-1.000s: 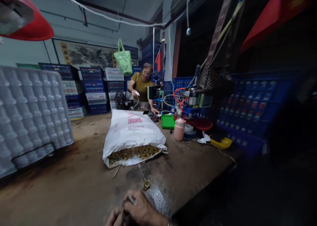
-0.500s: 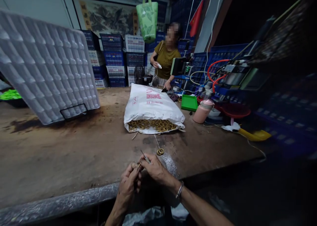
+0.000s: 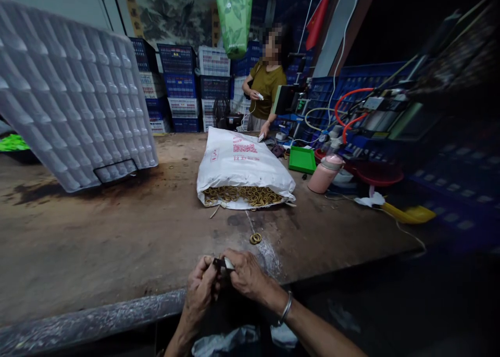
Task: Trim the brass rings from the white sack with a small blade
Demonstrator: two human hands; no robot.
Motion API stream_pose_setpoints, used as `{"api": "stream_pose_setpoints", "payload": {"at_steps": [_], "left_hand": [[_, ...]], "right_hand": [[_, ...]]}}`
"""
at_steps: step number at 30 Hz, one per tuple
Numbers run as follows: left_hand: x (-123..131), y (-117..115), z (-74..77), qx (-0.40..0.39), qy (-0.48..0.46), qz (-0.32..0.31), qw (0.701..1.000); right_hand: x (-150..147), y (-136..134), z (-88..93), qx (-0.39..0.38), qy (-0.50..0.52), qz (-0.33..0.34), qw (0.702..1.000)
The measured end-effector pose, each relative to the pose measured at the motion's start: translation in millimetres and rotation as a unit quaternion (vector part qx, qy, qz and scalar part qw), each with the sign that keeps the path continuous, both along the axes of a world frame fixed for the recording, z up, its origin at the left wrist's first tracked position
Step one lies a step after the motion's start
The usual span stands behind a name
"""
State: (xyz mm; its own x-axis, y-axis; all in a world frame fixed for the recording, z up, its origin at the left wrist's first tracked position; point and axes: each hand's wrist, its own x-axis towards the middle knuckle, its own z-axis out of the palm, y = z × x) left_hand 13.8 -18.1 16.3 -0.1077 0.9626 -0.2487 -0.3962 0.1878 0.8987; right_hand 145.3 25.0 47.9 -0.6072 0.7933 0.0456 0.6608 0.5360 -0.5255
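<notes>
At the table's front edge my left hand is closed, its fingertips pinched at the dark end of a small tool. What else it holds is hidden by the fingers. My right hand grips that small blade-like tool, dark at one end and pale at the other; its exact kind is unclear. Both hands nearly touch. Just beyond them lie a couple of brass-coloured rings on the tabletop. Farther back rests a white woven sack, its open mouth towards me, showing many similar rings.
On the left a translucent moulded tray leans in a black stand. At the right are a green tray, a pink bottle and a machine with red hoses. A co-worker stands behind the sack, near stacked crates.
The small tool in my right hand has turned, now lying flatter between both hands. My view has shifted slightly. The co-worker's head has turned.
</notes>
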Motion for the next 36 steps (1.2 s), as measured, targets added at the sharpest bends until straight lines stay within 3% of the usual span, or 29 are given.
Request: {"api": "stream_pose_setpoints", "payload": {"at_steps": [6,12,17,24,29,36], "left_hand": [[-2,-6,4.5,-0.007,0.028,-0.009,1.000],[7,-19,24.2,-0.061,-0.059,-0.028,0.996],[4,-8,17.4,-0.084,-0.153,-0.005,0.985],[3,-7,14.7,-0.076,-0.149,-0.022,0.986],[0,-1,14.2,-0.099,-0.217,-0.021,0.971],[-2,10,1.2,-0.118,-0.295,-0.012,0.948]], "right_hand": [[-3,5,-13.3,-0.002,-0.053,-0.018,0.998],[27,28,-27.6,0.026,-0.097,-0.154,0.983],[62,49,-26.8,0.039,-0.021,-0.258,0.965],[65,54,-32.5,0.028,-0.054,-0.230,0.971],[60,54,-34.2,0.045,-0.071,-0.236,0.968],[44,55,-35.8,-0.040,0.061,-0.219,0.973]]}}
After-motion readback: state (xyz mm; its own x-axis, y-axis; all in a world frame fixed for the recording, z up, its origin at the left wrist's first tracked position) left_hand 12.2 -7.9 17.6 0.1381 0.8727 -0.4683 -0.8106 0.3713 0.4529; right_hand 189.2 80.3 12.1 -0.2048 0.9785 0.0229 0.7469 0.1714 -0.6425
